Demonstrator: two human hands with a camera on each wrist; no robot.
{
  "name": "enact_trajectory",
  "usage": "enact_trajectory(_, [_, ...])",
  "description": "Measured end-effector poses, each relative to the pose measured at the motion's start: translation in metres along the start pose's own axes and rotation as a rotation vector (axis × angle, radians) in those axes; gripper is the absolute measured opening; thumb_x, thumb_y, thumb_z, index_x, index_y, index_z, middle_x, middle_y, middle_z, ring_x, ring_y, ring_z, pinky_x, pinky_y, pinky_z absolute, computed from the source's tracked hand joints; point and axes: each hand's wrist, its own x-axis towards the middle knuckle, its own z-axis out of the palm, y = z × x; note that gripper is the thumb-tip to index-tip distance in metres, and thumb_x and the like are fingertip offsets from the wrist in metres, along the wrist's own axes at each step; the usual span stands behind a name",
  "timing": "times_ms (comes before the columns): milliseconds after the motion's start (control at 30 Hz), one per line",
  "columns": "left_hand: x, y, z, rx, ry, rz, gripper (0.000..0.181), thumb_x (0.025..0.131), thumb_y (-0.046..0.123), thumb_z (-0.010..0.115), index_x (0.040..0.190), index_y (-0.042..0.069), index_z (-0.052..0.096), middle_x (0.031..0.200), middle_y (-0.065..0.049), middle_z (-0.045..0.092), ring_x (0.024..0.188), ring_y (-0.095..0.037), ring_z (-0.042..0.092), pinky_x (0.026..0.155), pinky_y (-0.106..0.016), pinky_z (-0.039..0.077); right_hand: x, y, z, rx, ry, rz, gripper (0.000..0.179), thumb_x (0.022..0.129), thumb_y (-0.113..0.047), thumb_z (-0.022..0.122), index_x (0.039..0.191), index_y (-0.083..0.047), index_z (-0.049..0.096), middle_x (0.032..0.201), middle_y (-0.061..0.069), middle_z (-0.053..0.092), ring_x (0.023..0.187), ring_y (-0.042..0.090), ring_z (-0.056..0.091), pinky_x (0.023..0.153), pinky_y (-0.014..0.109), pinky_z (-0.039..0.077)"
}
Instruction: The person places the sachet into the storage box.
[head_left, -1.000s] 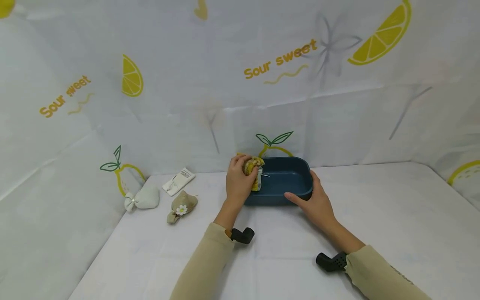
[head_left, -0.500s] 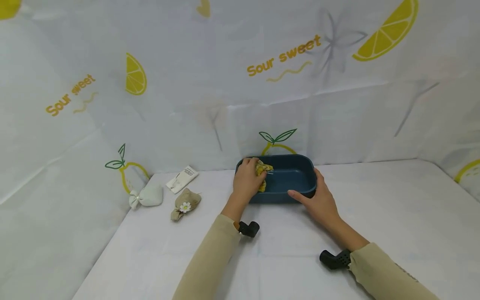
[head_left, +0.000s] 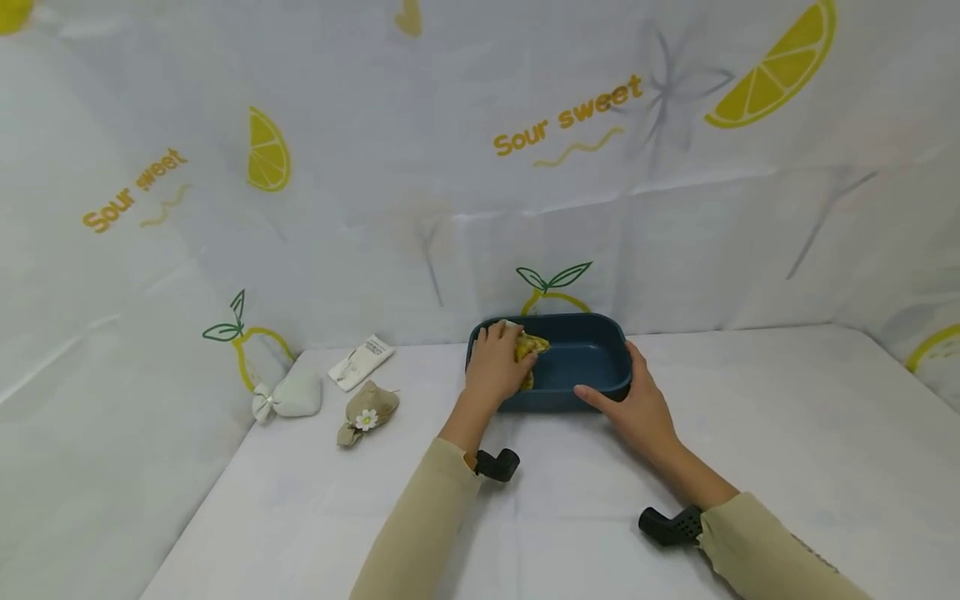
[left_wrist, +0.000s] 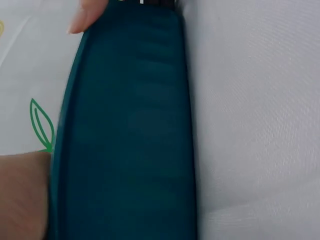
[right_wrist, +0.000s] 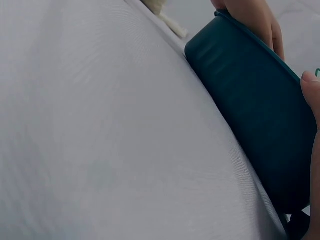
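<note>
Head view, clock positions read about the dish centre: a yellow patterned sachet is held at nine o'clock inside the blue dish by the left hand; its fingers are bent over the sachet, with the thumb pressed against the three o'clock side of the cloth. Whether the sachet's underside is in contact with the dish floor cannot be told. The dish is gripped by the right hand, the thumb being laid on the rim at four o'clock and the fingers wrapped about the outer wall at three o'clock. The dish is seated on the white table. Well apart, towards nine o'clock, a beige pouch with a white flower is noted; from that pouch, a white packet is found at twelve o'clock and a white pouch at nine o'clock.
</note>
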Motion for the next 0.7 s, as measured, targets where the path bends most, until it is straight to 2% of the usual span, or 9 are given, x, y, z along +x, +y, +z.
enact_trajectory(100, [-0.007,0.0,-0.006,-0.004,0.048,0.008,0.056,0.101,0.039,0.062,0.151,0.02,0.048,0.161,-0.01,0.039,0.153,-0.036,0.032,0.123,-0.049,0.033,0.0,-0.003,0.0,0.007,0.002,-0.015,0.113,0.088,-0.055,0.072,0.164,-0.01,0.002,0.168,0.023,0.019,0.151,0.048,0.027,0.116,0.068,0.029])
enact_trajectory(233, [-0.014,0.003,-0.014,0.011,0.074,-0.054,0.056,0.099,0.036,0.066,0.15,0.02,0.049,0.154,-0.008,0.048,0.135,-0.032,0.055,0.104,-0.049,0.052,0.001,-0.006,-0.001,0.01,-0.001,-0.018,0.112,0.088,-0.055,0.072,0.164,-0.011,0.002,0.168,0.022,0.018,0.151,0.047,0.026,0.117,0.068,0.028])
enact_trajectory(333, [-0.019,0.005,-0.016,0.039,0.083,-0.097,0.056,0.098,0.034,0.068,0.149,0.018,0.051,0.147,-0.009,0.054,0.118,-0.032,0.066,0.092,-0.048,0.058,0.001,-0.006,-0.001,0.008,-0.007,-0.013,0.112,0.088,-0.055,0.072,0.164,-0.01,0.001,0.169,0.022,0.017,0.152,0.047,0.025,0.117,0.068,0.027])
enact_trajectory(500, [-0.023,0.006,-0.014,0.073,0.065,-0.102,0.057,0.098,0.033,0.068,0.149,0.016,0.05,0.146,-0.011,0.054,0.11,-0.032,0.07,0.089,-0.047,0.059,0.0,-0.003,0.0,0.006,-0.012,-0.009,0.112,0.089,-0.054,0.072,0.163,-0.009,0.002,0.168,0.023,0.016,0.152,0.048,0.024,0.118,0.068,0.027])
enact_trajectory(700, [-0.025,0.003,-0.011,0.05,0.055,-0.064,0.06,0.097,0.034,0.069,0.149,0.013,0.049,0.148,-0.013,0.052,0.121,-0.032,0.065,0.098,-0.046,0.056,0.0,0.0,0.002,0.003,-0.012,0.002,0.113,0.088,-0.055,0.072,0.164,-0.009,0.001,0.168,0.023,0.016,0.152,0.048,0.024,0.118,0.068,0.026])
